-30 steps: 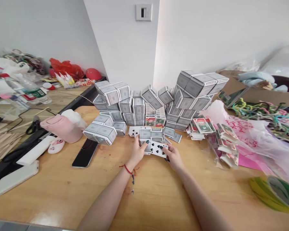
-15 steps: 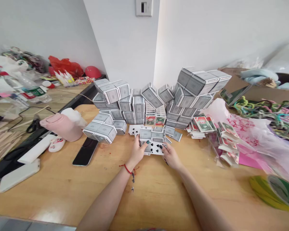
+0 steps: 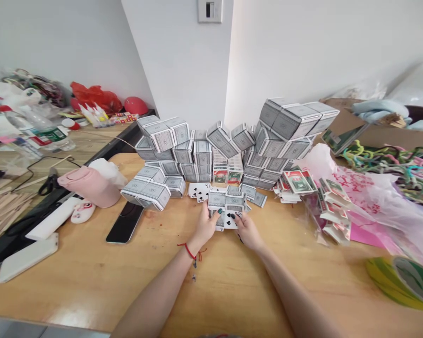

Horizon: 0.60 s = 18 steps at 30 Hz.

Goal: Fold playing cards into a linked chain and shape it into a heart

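Note:
A block of folded, interlocked playing cards [image 3: 225,199] with grey patterned backs is held low over the wooden table. My left hand [image 3: 205,227] closes on its left side, thumb pressed on the front. My right hand [image 3: 249,231] pinches a spade playing card [image 3: 229,221], face up at the block's front, by its right end. How far that card is tucked into the block cannot be seen. Loose face-up playing cards [image 3: 198,190] lie behind my left hand, and face-down playing cards [image 3: 258,199] lie behind the right. Behind them stand stacked folded-card cubes [image 3: 202,159].
A black phone [image 3: 125,225] and a pink container [image 3: 91,185] lie to the left, with a white phone-like slab [image 3: 28,258] nearer. Red-and-green card boxes [image 3: 298,180] are heaped to the right. Green-yellow tape [image 3: 384,281] and plastic bags [image 3: 359,188] sit at far right.
Both hands and the card block have shifted slightly right, the left hand most. My hands are closer together, and less of the spade card's face shows between them.

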Each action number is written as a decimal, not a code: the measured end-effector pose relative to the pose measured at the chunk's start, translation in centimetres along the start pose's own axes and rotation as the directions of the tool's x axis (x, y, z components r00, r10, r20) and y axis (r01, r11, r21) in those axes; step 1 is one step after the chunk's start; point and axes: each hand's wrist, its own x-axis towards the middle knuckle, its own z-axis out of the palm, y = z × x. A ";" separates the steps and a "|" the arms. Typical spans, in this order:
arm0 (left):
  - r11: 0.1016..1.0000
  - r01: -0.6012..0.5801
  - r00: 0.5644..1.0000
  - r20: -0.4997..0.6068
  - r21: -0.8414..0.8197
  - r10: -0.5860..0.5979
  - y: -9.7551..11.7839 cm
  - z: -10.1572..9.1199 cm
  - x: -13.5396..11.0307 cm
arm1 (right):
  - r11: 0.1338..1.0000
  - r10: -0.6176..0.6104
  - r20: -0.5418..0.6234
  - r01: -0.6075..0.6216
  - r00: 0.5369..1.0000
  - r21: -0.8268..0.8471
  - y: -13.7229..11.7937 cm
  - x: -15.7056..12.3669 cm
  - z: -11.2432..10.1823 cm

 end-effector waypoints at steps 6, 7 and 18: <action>0.999 0.020 1.000 0.004 -0.028 -0.020 -0.1 0.7 -0.3 | 0.999 -0.021 -0.046 0.019 0.999 -0.044 0.0 -0.2 0.5; 0.999 0.020 1.000 0.011 -0.034 -0.020 -0.1 0.8 -0.4 | 0.999 -0.023 -0.058 0.020 0.998 -0.047 0.0 -0.2 0.6; 0.999 0.006 1.000 -0.007 0.038 -0.005 0.3 1.6 -0.7 | 1.000 0.022 -0.032 -0.022 0.999 0.002 0.2 -0.6 1.0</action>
